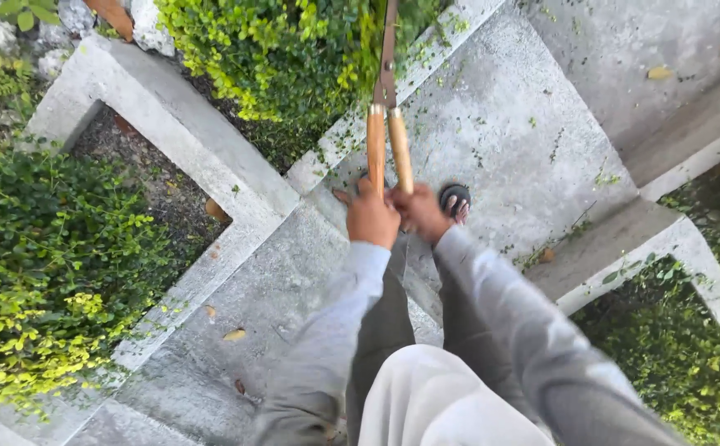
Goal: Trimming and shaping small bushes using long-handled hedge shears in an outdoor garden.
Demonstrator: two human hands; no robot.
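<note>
At the far left, a low hedge (38, 272) with green and yellow-green leaves fills the bed beside a raised concrete curb (211, 173). The curb bends around a patch of bare soil (158, 186) and runs diagonally across the view. Dry fallen leaves (234, 334) lie on the concrete pavement (509, 132) below it.

At the top centre, a second shrub (277, 58) grows behind the curb. The blades of the hedge shears (386, 116) reach into this shrub; the blade tips are hidden in the foliage. The two wooden handles run down side by side, nearly touching, toward the person.

The left hand (371, 219) is closed in a fist around the end of the left handle. The right hand (418, 213) is closed around the end of the right handle. The two hands are pressed close together, knuckle to knuckle. Both arms wear grey sleeves (492, 306) and extend forward from the body.

Just right of the hands, one foot in a dark sandal (455, 201) stands on the pavement. Small green clippings (558, 144) are scattered over the concrete around it.

At the far right, a second curb (665, 239) borders another green hedge (690, 363).
</note>
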